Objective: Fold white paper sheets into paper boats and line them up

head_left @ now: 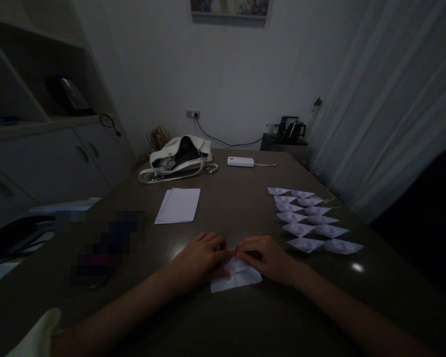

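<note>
A partly folded sheet of white paper (pixel 236 278) lies on the dark table (pixel 193 322) in front of me, with creases across its middle. My left hand (pixel 201 255) presses on its left and upper part, thumb lying on the paper. From the other side, my right hand (pixel 263 255) pinches the upper edge, its fingertips close to those of the left hand. Both hands cover the far end of the sheet. To the right stand several folded paper boats (pixel 297 229) in two columns.
A small stack of white paper (pixel 178 206) lies beyond my left hand. Farther back are a white handbag (pixel 182 156) and a white power bank (pixel 241 161) with a short cable. A blurred-out object (pixel 107 248) is at the left. A black kettle (pixel 295 131) stands in the far corner.
</note>
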Tool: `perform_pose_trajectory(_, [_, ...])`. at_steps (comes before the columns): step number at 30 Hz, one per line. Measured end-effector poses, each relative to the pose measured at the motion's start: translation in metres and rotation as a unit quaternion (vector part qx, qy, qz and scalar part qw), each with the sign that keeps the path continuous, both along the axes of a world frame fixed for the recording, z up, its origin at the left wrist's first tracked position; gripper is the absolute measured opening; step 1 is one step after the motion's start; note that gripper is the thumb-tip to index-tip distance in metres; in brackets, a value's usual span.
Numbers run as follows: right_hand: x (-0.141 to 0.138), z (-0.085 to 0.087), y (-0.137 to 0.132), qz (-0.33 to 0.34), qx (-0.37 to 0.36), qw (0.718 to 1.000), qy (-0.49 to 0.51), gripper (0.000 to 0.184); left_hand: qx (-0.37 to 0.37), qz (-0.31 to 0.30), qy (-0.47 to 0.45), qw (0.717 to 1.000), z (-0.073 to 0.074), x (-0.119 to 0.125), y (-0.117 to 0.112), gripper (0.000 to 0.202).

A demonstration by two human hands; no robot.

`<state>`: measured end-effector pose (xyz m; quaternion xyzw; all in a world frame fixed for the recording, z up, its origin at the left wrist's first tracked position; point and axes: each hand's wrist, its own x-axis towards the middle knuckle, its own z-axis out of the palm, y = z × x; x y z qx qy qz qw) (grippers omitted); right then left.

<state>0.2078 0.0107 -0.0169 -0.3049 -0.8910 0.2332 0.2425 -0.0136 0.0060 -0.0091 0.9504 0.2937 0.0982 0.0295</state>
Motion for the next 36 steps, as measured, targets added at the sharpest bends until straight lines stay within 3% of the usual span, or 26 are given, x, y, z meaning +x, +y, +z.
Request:
perform_pose_trajectory(4, [-0.006,-0.004,0.010,-0.067,0.044,0.996,-0.034,0.005,0.004,-0.002,0.014,1.000,0.003,0.001,-0.001,0.035])
perform_pose_trajectory(11, [-0.003,0.002,0.014,-0.015,0.085,0.988,-0.128,0.010,0.003,0.002,0.016,1.000,0.002,0.002,0.001,0.034])
perform_pose_trajectory(21, [0.014,0.009,0.007,-0.042,0.017,0.986,-0.162,0.023,0.020,0.011,0.033,0.999,0.000,0.002,0.002,0.038])
perform_pose_trajectory(30, [0.031,0.019,-0.017,-0.088,-0.039,0.983,-0.159,0.034,0.020,0.005,0.028,0.999,-0.001,0.003,-0.002,0.035])
perform_pose_trajectory(36, [0.022,0.019,-0.029,-0.017,-0.021,0.994,-0.104,0.030,0.001,-0.007,0.008,1.000,-0.006,0.004,-0.009,0.031])
